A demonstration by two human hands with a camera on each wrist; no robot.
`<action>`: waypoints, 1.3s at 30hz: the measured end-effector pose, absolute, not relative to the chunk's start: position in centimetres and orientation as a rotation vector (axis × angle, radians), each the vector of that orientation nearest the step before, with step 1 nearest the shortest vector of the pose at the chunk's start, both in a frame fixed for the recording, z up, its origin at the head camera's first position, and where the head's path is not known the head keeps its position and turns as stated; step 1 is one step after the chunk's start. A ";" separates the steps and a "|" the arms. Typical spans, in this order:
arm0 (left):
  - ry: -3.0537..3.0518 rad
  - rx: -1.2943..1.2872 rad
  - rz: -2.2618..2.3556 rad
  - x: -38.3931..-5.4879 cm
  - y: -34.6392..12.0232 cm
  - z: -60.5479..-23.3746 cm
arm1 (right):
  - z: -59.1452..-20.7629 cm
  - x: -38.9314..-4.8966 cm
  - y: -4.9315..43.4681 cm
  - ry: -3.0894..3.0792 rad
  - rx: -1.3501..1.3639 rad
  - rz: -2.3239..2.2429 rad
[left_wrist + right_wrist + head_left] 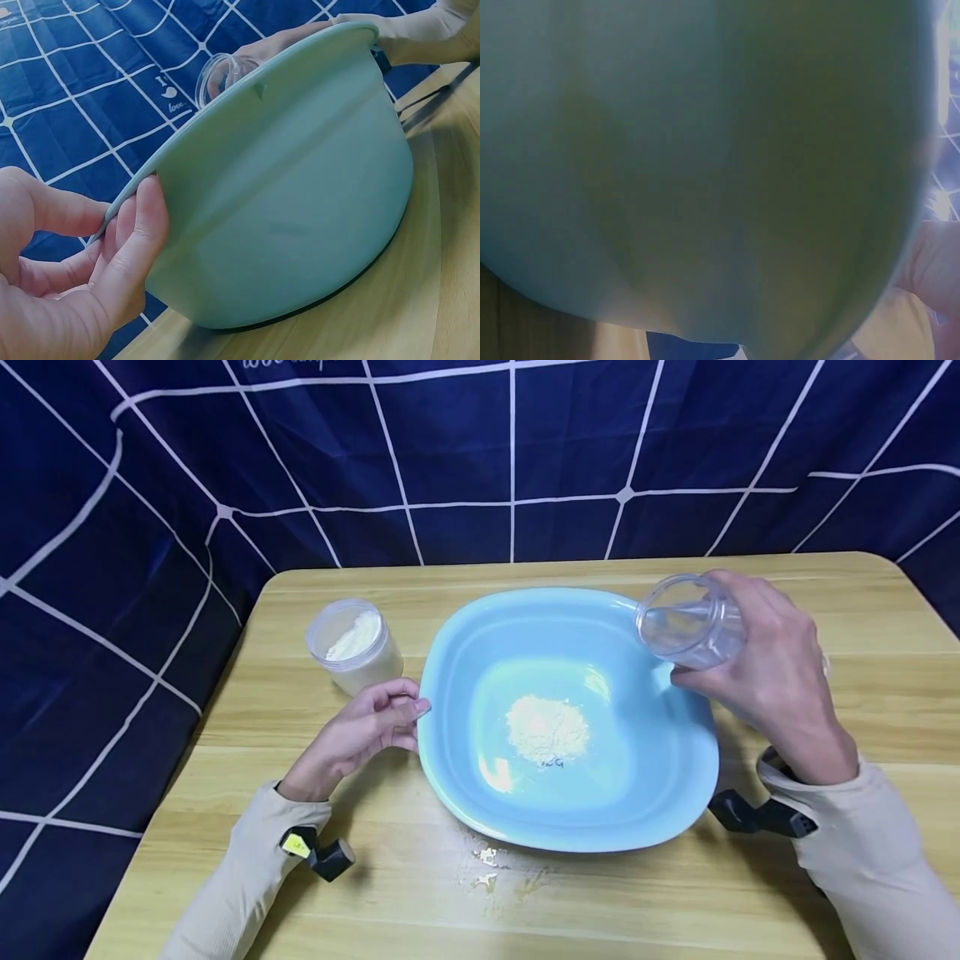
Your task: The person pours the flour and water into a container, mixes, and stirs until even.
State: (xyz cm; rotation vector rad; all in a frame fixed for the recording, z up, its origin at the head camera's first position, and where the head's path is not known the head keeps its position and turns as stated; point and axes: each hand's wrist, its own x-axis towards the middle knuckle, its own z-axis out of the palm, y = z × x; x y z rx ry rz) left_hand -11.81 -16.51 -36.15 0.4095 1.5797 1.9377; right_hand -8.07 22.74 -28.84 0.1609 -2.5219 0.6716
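Observation:
A light blue plastic basin (660, 777) stands on the wooden table, with a small heap of pale flour-like powder (547, 729) on its floor. My left hand (367, 731) pinches the basin's left rim, thumb on top and fingers beneath, as the left wrist view shows. With my right hand (776, 660) I grip a clear cup (693, 622), tilted over the basin's right rim with its mouth toward the inside; clear liquid shows in it. Basin wall (705, 165) fills most of the right wrist view, hiding the cup there.
Behind my left hand is a clear jar (356, 643) part full of white powder. Small wet spots (487, 857) lie on the wooden table (420, 910) in front of the basin. A dark blue cloth (457, 452) with white lines hangs behind and to the left.

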 end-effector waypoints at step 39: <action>1.499 0.447 1.960 -11.8 -16.7 -36.1 | -29.1 -8.2 22.2 -2.500 0.249 0.573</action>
